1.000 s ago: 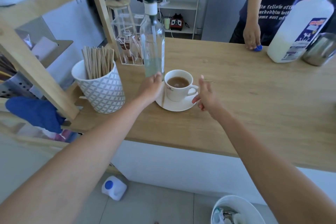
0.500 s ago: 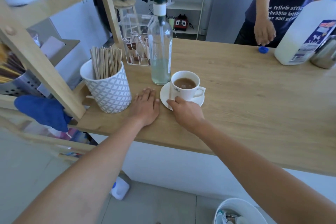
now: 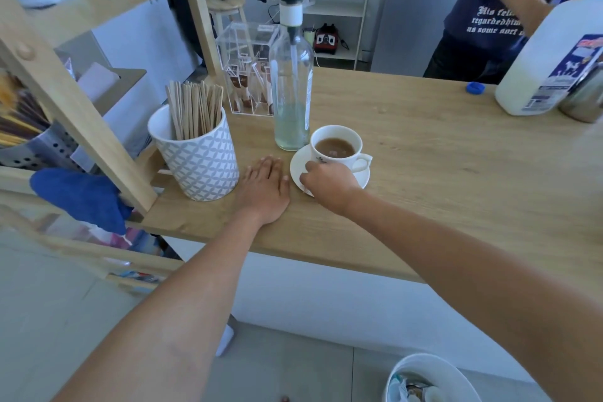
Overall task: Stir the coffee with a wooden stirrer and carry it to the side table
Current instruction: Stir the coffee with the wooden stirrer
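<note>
Head view: coffee cup [image 3: 336, 148] on saucer [image 3: 362, 177], tabletop [image 3: 424, 153], beside bottle [image 3: 292, 101]. R hand [image 3: 328, 182] fingers curled at saucer rim; pinch unconfirmed. L hand [image 3: 266, 191] flat, fingers together. Stirrers [image 3: 194, 111] in patterned mug [image 3: 199, 161]: take one w/ L, steady saucer, stir slowly.

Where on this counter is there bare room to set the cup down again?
Bare wood runs right of the saucer toward the milk jug. It is crowded left: bottle, stirrer cup and left hand sit close together.
</note>
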